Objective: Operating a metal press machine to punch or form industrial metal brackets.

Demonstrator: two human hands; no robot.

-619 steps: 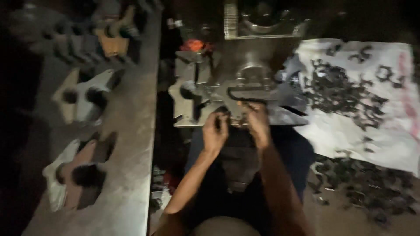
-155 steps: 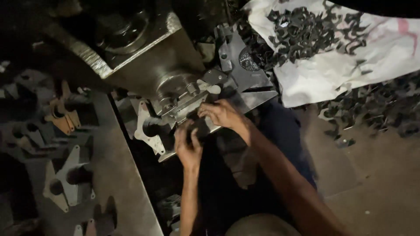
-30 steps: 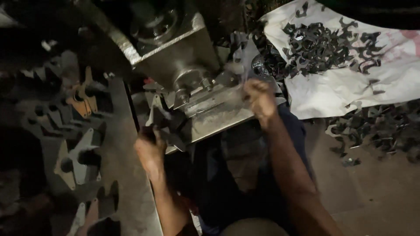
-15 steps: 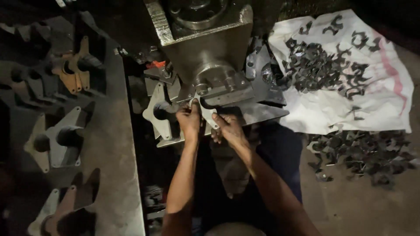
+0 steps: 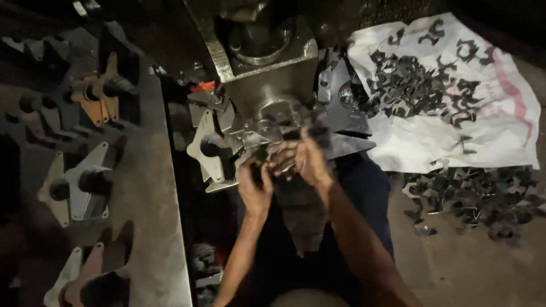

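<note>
Dim workshop light falls on a grey steel bench [image 5: 153, 227] to my left, where several cast metal brackets [image 5: 77, 190] stand in a row. Ahead sits a heavy press machine [image 5: 267, 62] with its die plate [image 5: 341, 142] just above my lap. Both of my hands meet at the front of that die: my left hand [image 5: 255, 187] is curled around a small dark stamped metal piece [image 5: 260, 162], fingers closed on it, while my right hand [image 5: 304, 162] is motion-blurred, and I cannot tell whether it pinches anything or just steadies the piece. The piece lies between the two hands, right against the die's lower edge. I judge it light, stiff and thin, with sharp punched edges and likely an oily film, so it is best pinched on its flat faces, away from the notches. To my right a white sack cloth [image 5: 500, 131] carries a pile of similar dark blanks [image 5: 415, 88], and another heap [image 5: 478, 196] lies on the floor beside it.
</note>
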